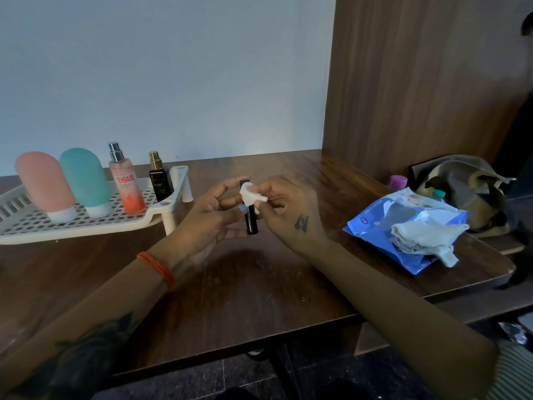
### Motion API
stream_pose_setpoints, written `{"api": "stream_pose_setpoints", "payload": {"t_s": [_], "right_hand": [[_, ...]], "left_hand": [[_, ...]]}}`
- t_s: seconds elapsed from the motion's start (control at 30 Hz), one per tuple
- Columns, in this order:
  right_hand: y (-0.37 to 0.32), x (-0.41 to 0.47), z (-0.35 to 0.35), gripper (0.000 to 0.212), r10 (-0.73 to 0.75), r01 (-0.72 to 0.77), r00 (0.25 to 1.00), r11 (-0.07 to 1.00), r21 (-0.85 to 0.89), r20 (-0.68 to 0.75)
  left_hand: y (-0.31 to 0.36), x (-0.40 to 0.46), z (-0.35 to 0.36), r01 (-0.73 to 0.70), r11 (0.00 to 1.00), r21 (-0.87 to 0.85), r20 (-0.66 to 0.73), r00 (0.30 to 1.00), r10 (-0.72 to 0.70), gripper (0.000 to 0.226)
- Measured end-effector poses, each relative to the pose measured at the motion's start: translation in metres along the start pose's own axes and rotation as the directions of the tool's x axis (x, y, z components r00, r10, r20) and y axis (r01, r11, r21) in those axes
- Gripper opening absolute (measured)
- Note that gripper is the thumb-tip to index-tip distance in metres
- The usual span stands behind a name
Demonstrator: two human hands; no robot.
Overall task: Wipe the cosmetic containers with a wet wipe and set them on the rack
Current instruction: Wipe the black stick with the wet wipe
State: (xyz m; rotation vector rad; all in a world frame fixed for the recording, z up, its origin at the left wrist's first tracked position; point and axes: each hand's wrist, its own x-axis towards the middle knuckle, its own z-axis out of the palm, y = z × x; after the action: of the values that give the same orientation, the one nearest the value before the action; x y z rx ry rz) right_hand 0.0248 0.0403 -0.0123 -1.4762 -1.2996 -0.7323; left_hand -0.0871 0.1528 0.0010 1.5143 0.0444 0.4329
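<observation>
Above the table's middle my left hand (pixel 213 210) holds a slim black tube (pixel 251 223) upright. My right hand (pixel 288 210) pinches a small white wet wipe (pixel 250 194) against the tube's upper part. To the left stands a white perforated rack (pixel 86 223). On it stand a pink bottle (pixel 46 186), a teal bottle (pixel 85 181), a red-and-clear spray bottle (pixel 127 183) and a small dark perfume bottle (pixel 160 180).
A blue wet-wipe pack (pixel 375 226) lies at the right with used wipes (pixel 424 238) piled on it. Behind it sits an open pouch (pixel 461 194) and a purple cap (pixel 398 181). A wooden panel (pixel 418 82) rises at the right; the table's edge (pixel 317 321) is near.
</observation>
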Motion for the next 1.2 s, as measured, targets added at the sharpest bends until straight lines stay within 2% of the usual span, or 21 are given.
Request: {"api": "stream_pose_setpoints", "payload": {"t_s": [0.17,0.23,0.4,0.5,0.6,0.77,0.93,1.07,1.2], "right_hand": [[-0.002,0.003,-0.004,0.025,0.043,-0.038,0.995,0.998,0.054,-0.091],[-0.003,0.004,-0.002,0.029,0.080,-0.076,0.994,0.996,0.052,-0.073],[-0.006,0.001,-0.005,0.022,0.216,-0.218,0.976,0.970,0.110,0.026],[-0.006,0.001,-0.006,0.019,0.105,-0.105,0.994,0.992,0.069,0.002],[-0.006,0.001,-0.005,0.023,0.007,-0.006,0.999,0.999,0.034,-0.039],[-0.002,-0.004,-0.003,0.021,-0.108,0.110,0.991,0.994,-0.027,0.085],[-0.005,-0.006,-0.011,0.012,-0.177,0.185,0.968,0.982,-0.032,0.180],[-0.009,-0.001,-0.009,0.017,-0.189,0.192,0.981,0.979,-0.069,0.052],[-0.011,-0.004,-0.008,0.016,-0.240,0.266,0.949,0.958,-0.109,0.204]], "left_hand": [[0.003,-0.001,0.003,0.015,0.999,-0.028,0.027,1.000,-0.014,0.051],[0.003,-0.002,0.004,0.028,1.000,-0.012,0.041,0.999,-0.028,0.054],[0.003,-0.003,0.003,0.031,0.999,-0.024,0.025,0.999,-0.031,0.057],[0.004,-0.001,0.001,0.030,0.995,-0.092,0.003,1.000,-0.030,0.058],[0.005,0.000,0.001,0.033,0.989,-0.141,-0.026,0.999,-0.037,0.048],[0.005,0.001,-0.003,0.028,0.982,-0.186,-0.089,0.995,-0.046,0.044],[0.005,0.002,-0.004,0.029,0.991,-0.134,-0.103,0.994,-0.043,0.043],[0.005,0.002,-0.002,0.030,0.984,-0.173,-0.111,0.993,-0.049,0.044],[0.004,0.002,-0.005,0.028,0.987,-0.158,-0.125,0.991,-0.048,0.048]]}}
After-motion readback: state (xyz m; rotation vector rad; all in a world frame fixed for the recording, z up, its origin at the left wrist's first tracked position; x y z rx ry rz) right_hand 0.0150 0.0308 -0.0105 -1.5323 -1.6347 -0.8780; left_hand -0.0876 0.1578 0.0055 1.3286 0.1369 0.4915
